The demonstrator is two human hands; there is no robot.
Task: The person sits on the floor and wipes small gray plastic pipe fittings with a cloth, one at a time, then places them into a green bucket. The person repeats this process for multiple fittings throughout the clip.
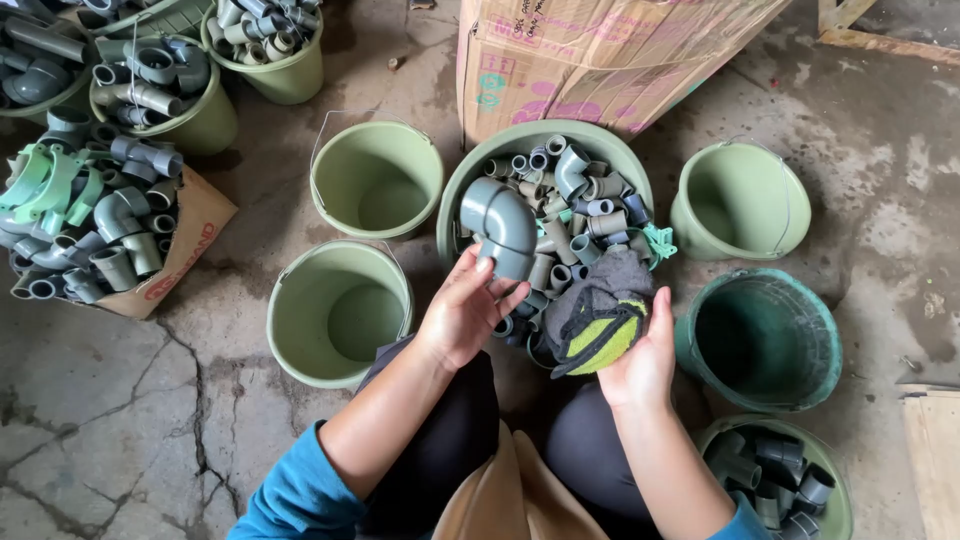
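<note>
Grey elbow pipe [500,226], green buckets [376,178]

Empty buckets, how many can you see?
4: two light green buckets left of the basin of pipe pieces, one light and one dark green right.

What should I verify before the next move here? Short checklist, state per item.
1. Left hand holds the grey elbow fitting: ok.
2. Right hand grips the dark and yellow cloth: ok.
3. Elbow raised off the fittings in the central basin: ok.
4. Two nearest light green buckets hold nothing: ok.
5. Dark green bucket holds nothing: cannot tell, interior dark.
6. Elbow free of dirt or cracks: cannot tell.
</note>
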